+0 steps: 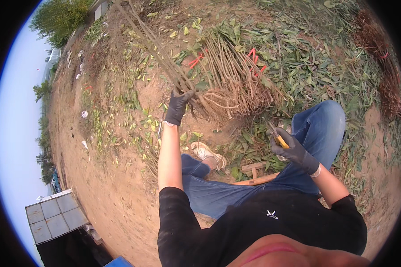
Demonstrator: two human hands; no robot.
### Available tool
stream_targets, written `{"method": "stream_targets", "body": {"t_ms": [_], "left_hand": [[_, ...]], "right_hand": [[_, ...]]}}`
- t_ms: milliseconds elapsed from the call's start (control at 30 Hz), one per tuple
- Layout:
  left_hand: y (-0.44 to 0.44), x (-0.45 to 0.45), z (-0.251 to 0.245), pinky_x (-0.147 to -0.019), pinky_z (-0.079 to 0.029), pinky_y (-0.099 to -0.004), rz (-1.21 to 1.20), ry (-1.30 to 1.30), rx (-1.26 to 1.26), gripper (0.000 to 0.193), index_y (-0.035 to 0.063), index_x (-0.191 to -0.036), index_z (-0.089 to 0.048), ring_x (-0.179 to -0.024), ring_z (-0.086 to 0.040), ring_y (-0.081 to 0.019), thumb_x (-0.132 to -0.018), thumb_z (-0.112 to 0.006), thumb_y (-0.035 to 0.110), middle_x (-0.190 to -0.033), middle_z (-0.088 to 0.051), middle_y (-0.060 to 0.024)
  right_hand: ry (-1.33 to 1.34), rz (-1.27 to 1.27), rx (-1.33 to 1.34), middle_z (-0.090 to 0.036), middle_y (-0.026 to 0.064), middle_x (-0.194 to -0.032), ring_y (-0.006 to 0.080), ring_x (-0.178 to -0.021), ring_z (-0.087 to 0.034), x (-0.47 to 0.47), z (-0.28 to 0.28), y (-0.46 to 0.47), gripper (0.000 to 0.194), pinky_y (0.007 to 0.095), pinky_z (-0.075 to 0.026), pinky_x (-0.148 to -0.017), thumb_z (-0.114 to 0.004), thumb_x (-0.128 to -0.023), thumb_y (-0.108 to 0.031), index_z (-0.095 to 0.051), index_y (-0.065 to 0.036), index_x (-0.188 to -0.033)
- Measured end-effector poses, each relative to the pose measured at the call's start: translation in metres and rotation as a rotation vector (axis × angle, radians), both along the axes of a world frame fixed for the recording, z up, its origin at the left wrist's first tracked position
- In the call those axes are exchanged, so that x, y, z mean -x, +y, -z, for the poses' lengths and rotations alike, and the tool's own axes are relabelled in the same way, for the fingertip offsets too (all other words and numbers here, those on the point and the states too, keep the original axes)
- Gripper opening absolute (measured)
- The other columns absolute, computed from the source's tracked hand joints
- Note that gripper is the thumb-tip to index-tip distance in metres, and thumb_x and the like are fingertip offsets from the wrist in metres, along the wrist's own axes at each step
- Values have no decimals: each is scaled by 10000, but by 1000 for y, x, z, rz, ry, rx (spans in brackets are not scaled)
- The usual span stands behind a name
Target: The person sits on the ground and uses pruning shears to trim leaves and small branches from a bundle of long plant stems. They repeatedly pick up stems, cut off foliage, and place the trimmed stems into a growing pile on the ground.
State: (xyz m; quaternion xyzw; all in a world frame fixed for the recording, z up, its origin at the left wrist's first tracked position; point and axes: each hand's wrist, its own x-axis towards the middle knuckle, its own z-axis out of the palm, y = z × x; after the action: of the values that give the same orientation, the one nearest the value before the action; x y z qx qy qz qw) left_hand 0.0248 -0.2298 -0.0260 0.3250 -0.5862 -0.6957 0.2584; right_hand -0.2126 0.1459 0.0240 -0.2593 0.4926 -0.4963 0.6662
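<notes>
My left hand, in a dark glove, grips several bare-root saplings just above their roots; the stems slant up to the left. Their roots lie against a pile of bare-root saplings on the ground, with red ties among the stems. In my right hand, also gloved, is a cutting tool with a yellow handle, probably pruning shears; its metal end points up to the left, below the pile's roots. Whether its blades are apart cannot be told.
Cut green leaves cover the ground at the right. Bundles of reddish roots lie at the far right. A wooden stool is partly visible beneath me. A shed with a panelled metal surface stands at the lower left.
</notes>
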Motion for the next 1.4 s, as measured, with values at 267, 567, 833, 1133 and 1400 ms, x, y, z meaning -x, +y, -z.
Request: {"method": "stream_targets", "body": {"t_ms": [267,567,833,1133,1400], "left_hand": [[96,-1,-59,-671,-577,-321,18,23,-73,510,16,-1221,-432,-822,-653,-220,-782,-690,39,-971,-625,-117],[196,13,-51,-885,-533,-357,95,501,-363,928,125,-1468,-193,-1048,-599,-253,-730,-756,106,-1178,-577,-141],[245,-2,-35,-890,-524,-343,132,470,-443,964,160,-1493,-115,-1082,-575,-233,-765,-746,129,-1349,-452,-133],[247,-4,-28,-832,-552,-338,52,294,-386,775,61,-1401,-303,-990,-619,-209,-759,-736,57,-1193,-568,-112],[244,-15,-70,-793,-561,-313,-95,141,-177,578,41,-1247,-432,-920,-628,-179,-754,-735,37,-1041,-604,-66]], "right_hand": [[808,184,348,-591,121,-1056,238,-945,-618,-16,-36,-71,698,341,-491,-798,-732,-749,-484,-474,-54,-1235],[660,-41,240,-580,134,-1142,208,-1055,-572,-51,20,-66,686,328,-443,-912,-707,-746,-268,-423,-23,-1320],[444,-53,504,-566,70,-1086,127,-962,-542,-69,57,-37,581,289,-465,-803,-690,-770,-141,-452,-51,-1293],[1139,-46,722,-597,100,-1104,274,-1045,-562,-70,35,-22,539,390,-436,-885,-762,-677,-184,-550,-113,-1167],[971,24,535,-578,140,-1075,324,-1017,-553,-34,-10,-22,534,424,-434,-883,-724,-761,-325,-536,-104,-1209]]}}
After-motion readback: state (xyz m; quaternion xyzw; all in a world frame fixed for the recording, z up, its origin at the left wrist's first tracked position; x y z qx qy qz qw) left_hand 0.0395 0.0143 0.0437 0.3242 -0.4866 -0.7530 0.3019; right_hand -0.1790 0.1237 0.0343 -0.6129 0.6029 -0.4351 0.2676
